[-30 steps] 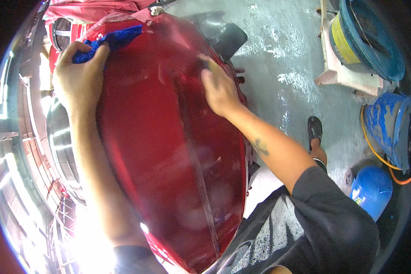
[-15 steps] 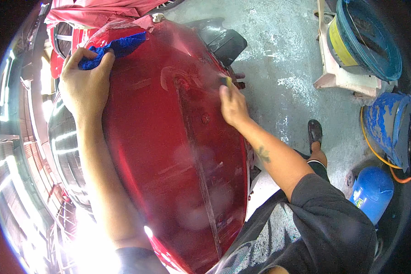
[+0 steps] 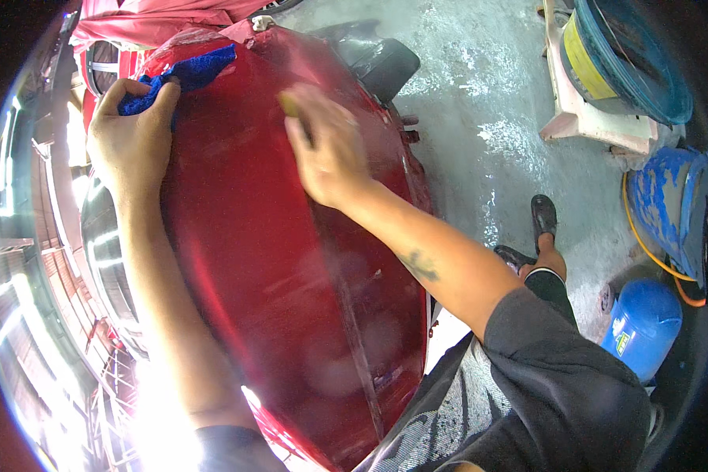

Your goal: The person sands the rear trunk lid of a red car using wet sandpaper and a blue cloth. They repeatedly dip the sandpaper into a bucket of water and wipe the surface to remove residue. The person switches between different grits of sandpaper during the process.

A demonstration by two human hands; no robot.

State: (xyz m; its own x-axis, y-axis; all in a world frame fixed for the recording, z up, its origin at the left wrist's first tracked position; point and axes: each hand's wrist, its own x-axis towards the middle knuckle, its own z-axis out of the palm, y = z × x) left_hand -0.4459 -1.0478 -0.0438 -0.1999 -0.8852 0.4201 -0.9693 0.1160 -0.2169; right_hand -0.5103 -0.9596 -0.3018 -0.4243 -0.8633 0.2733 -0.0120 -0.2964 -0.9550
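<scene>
A glossy red car panel (image 3: 244, 259) stretches away in front of me, with a dark seam running lengthwise along it. Pinched in my left hand (image 3: 130, 149) is a blue microfibre cloth (image 3: 200, 69), at the panel's far left edge. My right hand (image 3: 330, 149) is over the far middle of the panel, blurred by motion. Its fingers are closed around a small pad (image 3: 289, 105) with a yellow side and a dark part; most of it is hidden under the hand. Whether the pad touches the paint I cannot tell.
A dark side mirror (image 3: 389, 71) juts out at the panel's far right. Red fabric (image 3: 165, 23) covers the far end. Right on the wet floor stand a teal bucket (image 3: 606, 67) on a white stand, a worn blue container (image 3: 669, 208) with an orange hose, and a blue tank (image 3: 643, 326).
My right hand has swept left with the pad, from the panel's right edge to its middle. The left hand still holds the cloth, and the view has shifted slightly.
</scene>
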